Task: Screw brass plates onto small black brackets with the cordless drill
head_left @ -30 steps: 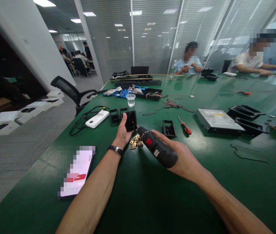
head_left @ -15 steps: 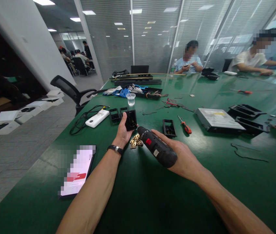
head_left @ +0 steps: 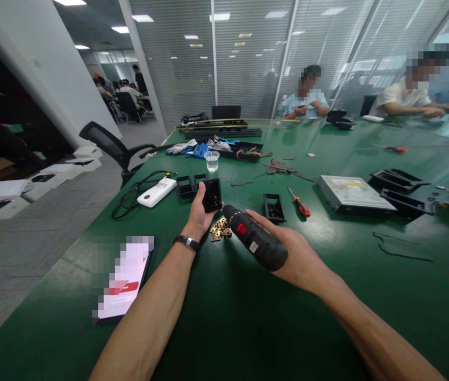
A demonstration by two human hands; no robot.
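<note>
Can't read a single word or number here, sorry. The power drill has a pale sticker on its body plus tiny light marks up near the front, all too small to make out. The phone has a lit screen with a red block on it, but it's pixelated. The label on the optical drive has a yellowish strip, print illegible. Any tiny print on the white power bank is a blur too.
</note>
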